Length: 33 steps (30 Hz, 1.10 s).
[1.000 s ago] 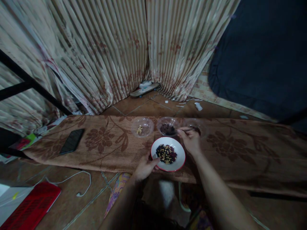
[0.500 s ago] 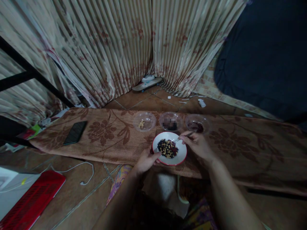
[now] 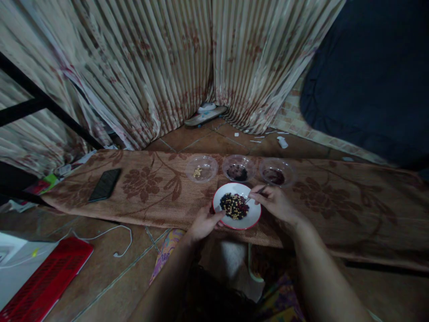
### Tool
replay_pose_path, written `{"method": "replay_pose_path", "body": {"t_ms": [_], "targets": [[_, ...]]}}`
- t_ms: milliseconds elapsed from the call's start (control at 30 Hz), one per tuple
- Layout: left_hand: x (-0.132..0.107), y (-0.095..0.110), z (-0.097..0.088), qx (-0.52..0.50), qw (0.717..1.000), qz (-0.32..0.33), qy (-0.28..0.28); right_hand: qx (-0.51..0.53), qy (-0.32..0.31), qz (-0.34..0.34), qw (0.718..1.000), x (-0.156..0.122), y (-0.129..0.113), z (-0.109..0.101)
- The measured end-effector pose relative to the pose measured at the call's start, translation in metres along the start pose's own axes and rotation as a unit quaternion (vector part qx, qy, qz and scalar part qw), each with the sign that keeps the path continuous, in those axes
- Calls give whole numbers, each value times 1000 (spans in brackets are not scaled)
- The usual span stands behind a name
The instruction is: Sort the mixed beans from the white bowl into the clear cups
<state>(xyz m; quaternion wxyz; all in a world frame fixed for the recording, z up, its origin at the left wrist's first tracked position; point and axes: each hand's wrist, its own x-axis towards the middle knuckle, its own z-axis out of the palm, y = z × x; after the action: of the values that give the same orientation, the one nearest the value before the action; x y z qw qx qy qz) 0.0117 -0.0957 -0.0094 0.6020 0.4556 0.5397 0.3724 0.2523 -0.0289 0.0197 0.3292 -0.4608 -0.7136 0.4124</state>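
A white bowl [image 3: 252, 218] with a red rim sits near the bench's front edge. Mixed beans [image 3: 234, 205], black, yellow and dark red, lie in it. My left hand [image 3: 205, 222] grips its left rim, thumb over the edge. In my right hand [image 3: 275, 202] is a thin metal utensil [image 3: 248, 199], its tip down at the right side of the beans; whether it is a spoon or tweezers is unclear. Behind stand three clear plastic bowls: the left bowl [image 3: 209, 171] holds yellow beans, the middle bowl [image 3: 238, 161] black ones, the right bowl [image 3: 284, 172] dark red ones.
A brown flowered cloth [image 3: 161, 201] covers the long bench. A dark phone [image 3: 105, 184] lies at its left. Beyond are striped curtains [image 3: 167, 67] and a skateboard [image 3: 206, 117] on the tiled floor. A red crate [image 3: 50, 281] and a white cable [image 3: 129, 237] are at lower left.
The utensil's tip has shifted slightly within the bowl, and my right hand has turned a little. My left hand stays on the rim.
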Motion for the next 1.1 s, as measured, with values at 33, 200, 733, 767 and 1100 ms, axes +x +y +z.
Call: {"method": "replay_pose_path", "body": {"t_ms": [33, 200, 733, 767, 1100], "targets": [[0, 0, 0, 0, 1000, -1, 0, 2, 0, 0, 1000, 0, 1, 0], [0, 0, 0, 3, 1000, -1, 4, 1, 0, 4, 1000, 1, 7, 3], [1, 0, -1, 1, 1000, -6, -2, 3, -24, 10, 1000, 1, 3, 5], [1, -1, -1, -1, 1000, -5, -3, 2, -24, 12, 1000, 1, 3, 5], [1, -2, -1, 7, 1000, -6, -1, 4, -20, 19, 1000, 2, 7, 7]]}}
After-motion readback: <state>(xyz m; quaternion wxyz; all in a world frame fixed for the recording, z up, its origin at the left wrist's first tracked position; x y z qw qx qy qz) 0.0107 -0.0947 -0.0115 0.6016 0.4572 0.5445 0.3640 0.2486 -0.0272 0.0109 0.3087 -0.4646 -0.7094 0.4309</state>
